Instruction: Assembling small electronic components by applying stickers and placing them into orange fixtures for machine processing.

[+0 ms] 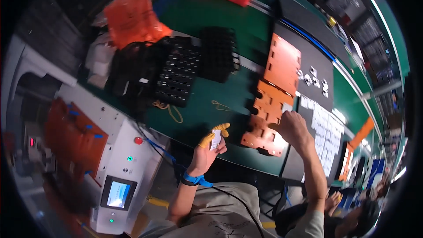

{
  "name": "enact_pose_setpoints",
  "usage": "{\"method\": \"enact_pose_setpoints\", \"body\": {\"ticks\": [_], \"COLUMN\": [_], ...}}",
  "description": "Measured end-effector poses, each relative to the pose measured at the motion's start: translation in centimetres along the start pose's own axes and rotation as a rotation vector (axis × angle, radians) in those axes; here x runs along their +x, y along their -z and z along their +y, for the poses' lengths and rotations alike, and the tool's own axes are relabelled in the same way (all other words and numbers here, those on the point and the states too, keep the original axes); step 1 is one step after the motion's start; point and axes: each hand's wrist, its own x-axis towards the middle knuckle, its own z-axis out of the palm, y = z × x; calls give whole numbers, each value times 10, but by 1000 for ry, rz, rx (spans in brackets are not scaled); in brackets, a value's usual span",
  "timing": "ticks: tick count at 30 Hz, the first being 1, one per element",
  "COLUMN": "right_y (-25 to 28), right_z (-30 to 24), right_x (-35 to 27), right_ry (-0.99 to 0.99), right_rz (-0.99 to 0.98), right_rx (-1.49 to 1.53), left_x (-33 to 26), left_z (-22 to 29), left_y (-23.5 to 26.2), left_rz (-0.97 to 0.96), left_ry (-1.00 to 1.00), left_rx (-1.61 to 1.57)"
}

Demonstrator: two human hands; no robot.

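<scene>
Left hand pinching a small part; right hand curled over an orange cut-out plate.

Left hand (pixel 203 156): fingers bent, yellow-covered fingertips and thumb closed on a small white flat rectangular piece (pixel 215 139), held up just off the green-topped workbench's (pixel 202 125) near edge; blue band (pixel 194 180) around wrist. Right hand (pixel 294 128): fingers folded inward over the flat orange plate with cut-outs (pixel 269 95), beside a small pale piece (pixel 287 107); grip or contact cannot be told.

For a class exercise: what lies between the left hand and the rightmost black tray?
The head view shows a yellowish loop on the green table between the left hand and tray.
</scene>
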Motion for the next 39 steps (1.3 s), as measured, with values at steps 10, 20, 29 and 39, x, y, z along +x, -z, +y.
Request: {"method": "enact_pose_setpoints", "body": {"ticks": [10,20,29,39], "right_y": [-20,-45,-25,-31], "right_z": [-246,-288,-218,-131], "right_x": [106,115,53,-19], "right_ry": [576,459,572,784], "right_rz": [351,263,34,39], "right_rx": [331,318,840,916], "left_x": [-49,-64,-50,-38], "left_z": [25,46,57,44], "left_y": [50,60,47,22], "left_rz": [245,115,15,-42], "left_ry": [-174,-76,-142,-199], "left_rx": [-112,124,-6,-12]}}
